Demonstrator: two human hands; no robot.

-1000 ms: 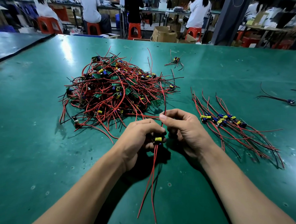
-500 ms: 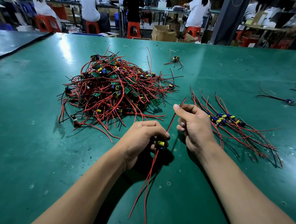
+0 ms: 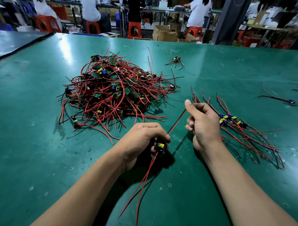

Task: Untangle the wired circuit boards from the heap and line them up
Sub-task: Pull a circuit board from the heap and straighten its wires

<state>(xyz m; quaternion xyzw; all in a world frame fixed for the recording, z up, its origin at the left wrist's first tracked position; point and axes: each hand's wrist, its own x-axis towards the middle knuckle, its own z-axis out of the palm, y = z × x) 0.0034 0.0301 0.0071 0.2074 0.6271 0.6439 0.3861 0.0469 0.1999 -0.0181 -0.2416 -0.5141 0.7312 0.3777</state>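
Green mat [image 3: 42, 159] in a workshop, four people at benches behind. Just nearer than the heap [image 3: 115, 93]: one board [image 3: 160, 146], clamped in the curled fingers of the left hand [image 3: 140, 138], two red leads [image 3: 142, 183] trailing nearer. One wire [image 3: 176, 122] taut from board to right hand [image 3: 203, 121], pinched under thumb and curled fingers. Right of heap: one row [image 3: 232, 120] of boards, count unclear. Beyond heap: one stray [image 3: 176, 59]. Far right of heap: one more [image 3: 291, 101].
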